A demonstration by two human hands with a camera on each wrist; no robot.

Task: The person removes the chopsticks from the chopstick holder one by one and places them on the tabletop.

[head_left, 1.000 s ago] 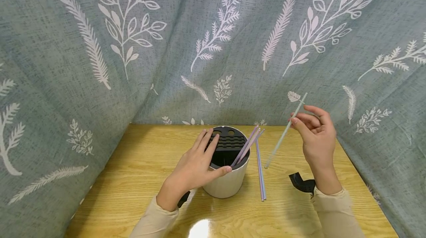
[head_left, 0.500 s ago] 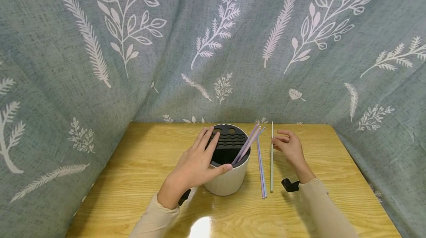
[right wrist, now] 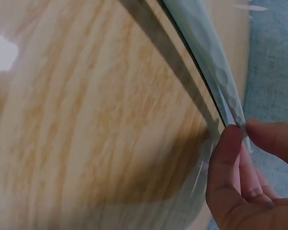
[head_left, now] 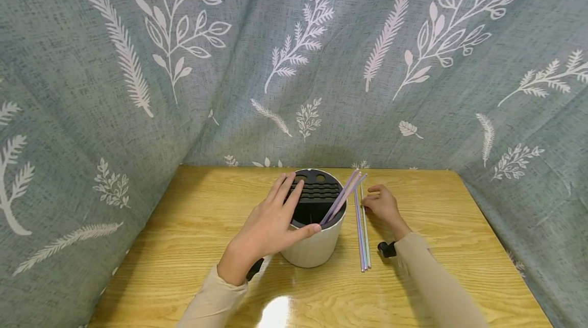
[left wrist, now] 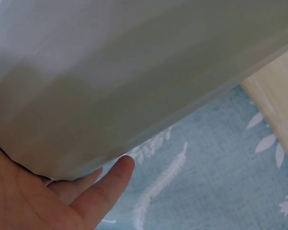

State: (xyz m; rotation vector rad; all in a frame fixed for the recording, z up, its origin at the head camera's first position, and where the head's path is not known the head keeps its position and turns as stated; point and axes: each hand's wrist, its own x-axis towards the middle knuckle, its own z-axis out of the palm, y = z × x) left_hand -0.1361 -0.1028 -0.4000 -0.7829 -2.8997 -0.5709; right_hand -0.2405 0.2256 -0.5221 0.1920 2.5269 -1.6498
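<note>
A white round holder [head_left: 309,250] with a black ridged top [head_left: 318,192] stands on the table. My left hand [head_left: 268,223] lies over its left side, fingers spread across the black top and thumb at the front rim. The left wrist view shows the holder's pale wall [left wrist: 134,81] above that hand's fingers. Several purplish straws [head_left: 341,200] lean out of the holder's opening. To the right, my right hand [head_left: 385,208] pinches a pale green straw [right wrist: 216,62] between thumb and finger near its far end. It lies close alongside purple and blue straws [head_left: 360,238] on the table.
The wood-grain table [head_left: 202,267] is bordered at the back and sides by a grey-green curtain [head_left: 243,62] with white leaf prints. A black strap [head_left: 387,249] sits at my right wrist. Bright glare shows on the table's front.
My right hand has brought the pale green straw down and left, from raised and slanted to low beside the other table straws. The left hand has stayed on the holder.
</note>
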